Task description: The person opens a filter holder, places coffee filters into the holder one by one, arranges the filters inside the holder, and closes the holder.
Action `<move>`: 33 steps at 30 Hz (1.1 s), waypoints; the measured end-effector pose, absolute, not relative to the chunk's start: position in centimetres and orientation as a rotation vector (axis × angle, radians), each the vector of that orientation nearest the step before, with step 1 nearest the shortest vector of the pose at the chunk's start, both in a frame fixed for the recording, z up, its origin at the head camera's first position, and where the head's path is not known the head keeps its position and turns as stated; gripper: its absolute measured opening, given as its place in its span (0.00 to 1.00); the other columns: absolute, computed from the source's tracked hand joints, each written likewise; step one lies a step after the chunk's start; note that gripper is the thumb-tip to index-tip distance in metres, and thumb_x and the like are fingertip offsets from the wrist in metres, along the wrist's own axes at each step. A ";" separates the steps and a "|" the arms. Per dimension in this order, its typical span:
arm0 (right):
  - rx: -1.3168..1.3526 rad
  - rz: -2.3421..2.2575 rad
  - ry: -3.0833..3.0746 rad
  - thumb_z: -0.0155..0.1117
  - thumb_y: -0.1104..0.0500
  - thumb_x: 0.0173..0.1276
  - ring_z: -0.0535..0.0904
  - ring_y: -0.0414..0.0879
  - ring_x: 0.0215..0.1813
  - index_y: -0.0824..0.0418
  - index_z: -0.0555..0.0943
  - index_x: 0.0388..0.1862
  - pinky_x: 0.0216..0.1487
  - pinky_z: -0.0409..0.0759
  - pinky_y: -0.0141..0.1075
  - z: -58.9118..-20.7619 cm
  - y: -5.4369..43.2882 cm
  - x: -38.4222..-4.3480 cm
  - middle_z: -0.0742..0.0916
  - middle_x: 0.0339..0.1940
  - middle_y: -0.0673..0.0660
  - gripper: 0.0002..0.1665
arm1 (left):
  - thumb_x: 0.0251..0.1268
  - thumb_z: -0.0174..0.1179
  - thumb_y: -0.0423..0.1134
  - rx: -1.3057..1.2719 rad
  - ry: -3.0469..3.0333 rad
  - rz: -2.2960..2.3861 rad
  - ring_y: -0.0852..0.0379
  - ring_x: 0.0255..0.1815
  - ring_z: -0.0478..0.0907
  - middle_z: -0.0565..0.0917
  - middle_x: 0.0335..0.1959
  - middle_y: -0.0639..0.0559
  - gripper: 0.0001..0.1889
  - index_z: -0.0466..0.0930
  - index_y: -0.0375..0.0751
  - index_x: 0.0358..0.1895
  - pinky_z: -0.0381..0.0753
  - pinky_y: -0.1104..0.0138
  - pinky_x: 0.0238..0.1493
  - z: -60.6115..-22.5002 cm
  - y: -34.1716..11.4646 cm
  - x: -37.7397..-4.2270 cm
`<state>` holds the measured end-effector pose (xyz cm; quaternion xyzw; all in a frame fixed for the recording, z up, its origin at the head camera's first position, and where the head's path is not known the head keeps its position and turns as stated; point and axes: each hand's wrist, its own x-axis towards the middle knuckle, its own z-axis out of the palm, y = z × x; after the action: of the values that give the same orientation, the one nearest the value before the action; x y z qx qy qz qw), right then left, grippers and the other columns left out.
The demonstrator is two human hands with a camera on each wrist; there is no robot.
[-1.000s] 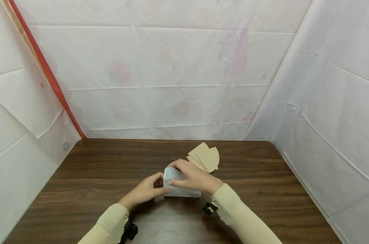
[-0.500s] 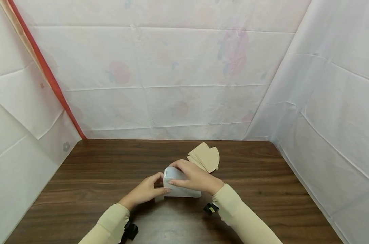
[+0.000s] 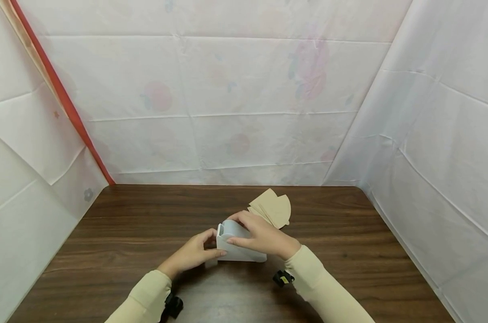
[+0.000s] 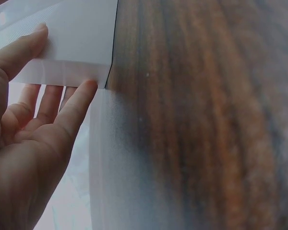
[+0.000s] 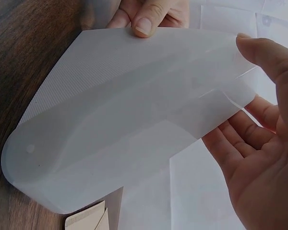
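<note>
A white plastic case point(image 3: 241, 255) with a translucent pale lid point(image 3: 233, 229) stands on the wooden table in front of the person. My left hand point(image 3: 190, 255) holds the case at its left end, the thumb on the near side and the fingertips against the end wall, as the left wrist view shows. My right hand point(image 3: 261, 236) grips the lid from above, thumb on the near side and fingers on the far side. At the left end the lid is tilted up slightly, leaving a narrow gap. Fine ribs mark the side of the case point(image 5: 69, 84) in the right wrist view.
Several tan paper coffee filters point(image 3: 278, 210) lie fanned out just behind the right hand. White patterned sheets point(image 3: 228, 103) enclose the back and sides of the brown table point(image 3: 147, 206). A small black camera point(image 3: 283, 278) sits at the right wrist.
The right hand has shifted slightly to the right with the lid, and a gap has opened between lid and case at the left end. The left hand has stayed in place.
</note>
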<state>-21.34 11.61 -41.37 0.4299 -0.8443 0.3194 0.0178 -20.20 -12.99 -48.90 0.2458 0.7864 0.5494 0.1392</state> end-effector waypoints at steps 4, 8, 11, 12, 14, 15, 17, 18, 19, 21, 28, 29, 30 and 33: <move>1.323 1.042 -2.607 0.70 0.48 0.70 0.76 0.36 0.49 0.57 0.76 0.59 0.51 0.77 0.35 -41.3 12.1 -21.2 0.81 0.51 0.45 0.25 | 0.66 0.69 0.42 0.707 2.284 1.587 0.50 0.52 0.80 0.83 0.50 0.50 0.19 0.75 0.40 0.54 0.80 0.64 0.47 -49.0 -13.0 -20.1; 1.309 1.118 -2.615 0.69 0.47 0.70 0.77 0.37 0.48 0.55 0.75 0.60 0.50 0.78 0.35 -41.2 12.8 -21.0 0.80 0.50 0.42 0.25 | 0.65 0.70 0.42 0.704 2.282 1.591 0.51 0.52 0.80 0.84 0.49 0.50 0.19 0.75 0.41 0.54 0.80 0.64 0.47 -49.0 -12.9 -20.1; 1.297 1.155 -2.621 0.68 0.46 0.70 0.78 0.37 0.48 0.54 0.74 0.62 0.50 0.78 0.35 -41.2 13.3 -20.8 0.80 0.50 0.42 0.26 | 0.65 0.70 0.43 0.710 2.282 1.592 0.51 0.52 0.80 0.84 0.49 0.50 0.19 0.76 0.41 0.54 0.80 0.64 0.47 -49.0 -12.9 -20.1; 1.293 1.164 -2.622 0.68 0.46 0.70 0.78 0.37 0.49 0.54 0.74 0.62 0.50 0.78 0.35 -41.1 13.5 -20.8 0.80 0.50 0.41 0.26 | 0.65 0.70 0.43 0.714 2.284 1.593 0.51 0.52 0.80 0.84 0.49 0.50 0.19 0.76 0.41 0.54 0.80 0.64 0.47 -49.0 -12.9 -20.1; 1.287 1.179 -2.616 0.68 0.47 0.70 0.79 0.38 0.49 0.54 0.74 0.62 0.50 0.79 0.38 -41.1 13.9 -20.7 0.80 0.50 0.42 0.26 | 0.65 0.70 0.43 0.719 2.283 1.595 0.50 0.52 0.80 0.84 0.50 0.50 0.19 0.76 0.41 0.54 0.80 0.64 0.47 -49.0 -12.9 -20.2; 1.280 1.190 -2.616 0.69 0.47 0.70 0.79 0.38 0.49 0.54 0.74 0.62 0.50 0.80 0.39 -41.0 14.1 -20.7 0.80 0.50 0.42 0.26 | 0.65 0.70 0.43 0.719 2.284 1.595 0.50 0.53 0.81 0.84 0.50 0.50 0.19 0.76 0.41 0.54 0.80 0.64 0.47 -49.0 -12.9 -20.2; 1.264 1.223 -2.622 0.69 0.47 0.70 0.80 0.39 0.50 0.53 0.74 0.62 0.50 0.80 0.40 -40.9 14.4 -20.7 0.80 0.50 0.42 0.26 | 0.65 0.70 0.43 0.717 2.284 1.597 0.50 0.53 0.81 0.84 0.50 0.50 0.19 0.76 0.41 0.54 0.80 0.64 0.48 -49.0 -12.9 -20.2; 1.251 1.248 -2.627 0.69 0.47 0.70 0.80 0.40 0.50 0.53 0.73 0.61 0.50 0.81 0.40 -40.9 14.6 -20.6 0.80 0.51 0.43 0.26 | 0.65 0.70 0.43 0.718 2.285 1.599 0.50 0.53 0.81 0.84 0.50 0.50 0.19 0.76 0.41 0.54 0.80 0.64 0.47 -49.1 -12.9 -20.2; 1.236 1.275 -2.634 0.70 0.48 0.69 0.80 0.41 0.51 0.52 0.74 0.61 0.49 0.81 0.39 -40.8 14.8 -20.6 0.80 0.51 0.43 0.26 | 0.65 0.70 0.43 0.716 2.284 1.601 0.50 0.52 0.81 0.84 0.50 0.50 0.19 0.76 0.42 0.54 0.80 0.64 0.47 -49.1 -13.0 -20.2; 1.200 1.335 -2.652 0.70 0.48 0.69 0.81 0.42 0.52 0.52 0.74 0.60 0.47 0.82 0.37 -40.7 15.1 -20.4 0.81 0.52 0.43 0.25 | 0.65 0.70 0.42 0.714 2.281 1.605 0.50 0.52 0.81 0.84 0.50 0.50 0.19 0.76 0.42 0.54 0.80 0.64 0.47 -49.0 -13.0 -20.2; 1.141 1.388 -2.676 0.70 0.46 0.69 0.80 0.41 0.53 0.51 0.73 0.60 0.44 0.83 0.37 -40.3 16.4 -20.1 0.82 0.50 0.42 0.25 | 0.64 0.71 0.40 0.733 2.293 1.617 0.49 0.51 0.81 0.84 0.49 0.48 0.19 0.76 0.39 0.53 0.80 0.65 0.46 -48.8 -12.9 -20.0; 1.144 1.370 -2.670 0.69 0.46 0.69 0.80 0.40 0.53 0.51 0.73 0.60 0.46 0.83 0.37 -40.3 16.7 -20.1 0.82 0.50 0.42 0.26 | 0.64 0.71 0.40 0.734 2.296 1.616 0.49 0.51 0.81 0.84 0.49 0.48 0.19 0.76 0.39 0.53 0.80 0.65 0.46 -48.8 -12.9 -20.0; 1.145 1.348 -2.664 0.69 0.46 0.69 0.80 0.40 0.52 0.51 0.73 0.60 0.48 0.82 0.37 -40.3 16.9 -20.1 0.82 0.50 0.42 0.26 | 0.64 0.71 0.40 0.731 2.295 1.616 0.49 0.51 0.81 0.84 0.49 0.48 0.19 0.76 0.39 0.53 0.81 0.65 0.46 -48.8 -12.9 -20.0; 1.151 1.292 -2.640 0.70 0.48 0.70 0.81 0.40 0.51 0.54 0.73 0.61 0.53 0.80 0.38 -40.1 17.5 -20.1 0.82 0.49 0.42 0.26 | 0.64 0.71 0.40 0.742 2.293 1.622 0.50 0.50 0.81 0.84 0.49 0.47 0.19 0.76 0.38 0.53 0.81 0.65 0.46 -48.8 -12.9 -20.1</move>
<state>-20.08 17.51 -40.14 0.3648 -0.8362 0.4094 -0.0074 -20.05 -12.85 -48.78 0.2536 0.7838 0.5545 0.1180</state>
